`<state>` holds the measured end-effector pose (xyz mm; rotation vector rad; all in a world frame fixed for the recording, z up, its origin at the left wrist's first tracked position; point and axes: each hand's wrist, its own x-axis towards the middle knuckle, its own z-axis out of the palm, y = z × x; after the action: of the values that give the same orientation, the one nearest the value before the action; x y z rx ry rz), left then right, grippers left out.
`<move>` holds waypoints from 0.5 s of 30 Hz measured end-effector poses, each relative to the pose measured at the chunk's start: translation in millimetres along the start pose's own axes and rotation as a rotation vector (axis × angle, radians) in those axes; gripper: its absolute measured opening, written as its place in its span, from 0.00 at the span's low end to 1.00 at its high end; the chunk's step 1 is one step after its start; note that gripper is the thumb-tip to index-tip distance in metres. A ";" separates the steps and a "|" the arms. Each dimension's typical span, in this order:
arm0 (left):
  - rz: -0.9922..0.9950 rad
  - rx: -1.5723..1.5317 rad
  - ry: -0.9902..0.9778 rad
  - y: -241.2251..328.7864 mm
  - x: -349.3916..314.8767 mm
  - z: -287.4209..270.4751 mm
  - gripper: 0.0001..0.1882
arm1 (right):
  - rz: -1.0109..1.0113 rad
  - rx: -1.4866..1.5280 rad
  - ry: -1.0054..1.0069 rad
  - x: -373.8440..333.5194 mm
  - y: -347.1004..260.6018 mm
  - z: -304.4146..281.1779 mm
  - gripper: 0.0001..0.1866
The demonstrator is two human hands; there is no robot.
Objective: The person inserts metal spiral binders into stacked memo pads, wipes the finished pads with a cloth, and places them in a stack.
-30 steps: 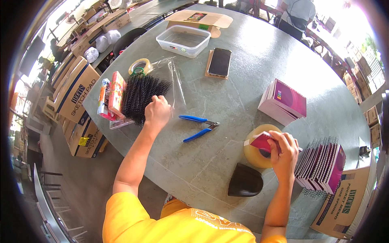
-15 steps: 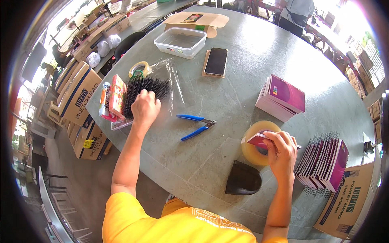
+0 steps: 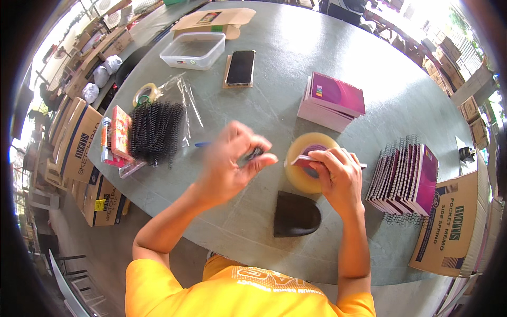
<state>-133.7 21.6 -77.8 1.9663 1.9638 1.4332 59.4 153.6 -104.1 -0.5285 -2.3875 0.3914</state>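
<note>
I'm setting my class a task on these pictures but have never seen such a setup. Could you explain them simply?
No machine: this is a person working bare-handed. The left of two fisheye cameras worn on the head looks down, so straight edges bend. The grey table bears black spiral coils, a large tape roll, a phone, a clear plastic box, a stack of purple notebooks and, at right, spiral-bound notebooks. The right hand holds a small maroon booklet. The left hand is blurred and loosely curled; I cannot tell whether it holds anything.
</note>
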 end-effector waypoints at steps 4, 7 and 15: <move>-0.043 -0.803 -0.053 74.9 38.8 -12.1 0.09 | -0.012 -0.032 0.030 0.1 5.3 -4.1 0.07; 0.248 -1.183 -0.343 109.1 47.5 -0.4 0.16 | 0.030 -0.026 0.048 -0.3 3.3 -7.2 0.07; 0.273 -1.701 -0.321 125.5 32.2 27.4 0.31 | 0.023 -0.041 0.049 2.3 -1.3 -5.0 0.06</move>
<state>-26.1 36.3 -2.0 1.2933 -0.0390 1.6252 60.7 154.2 -98.6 -0.5777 -2.3487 0.3369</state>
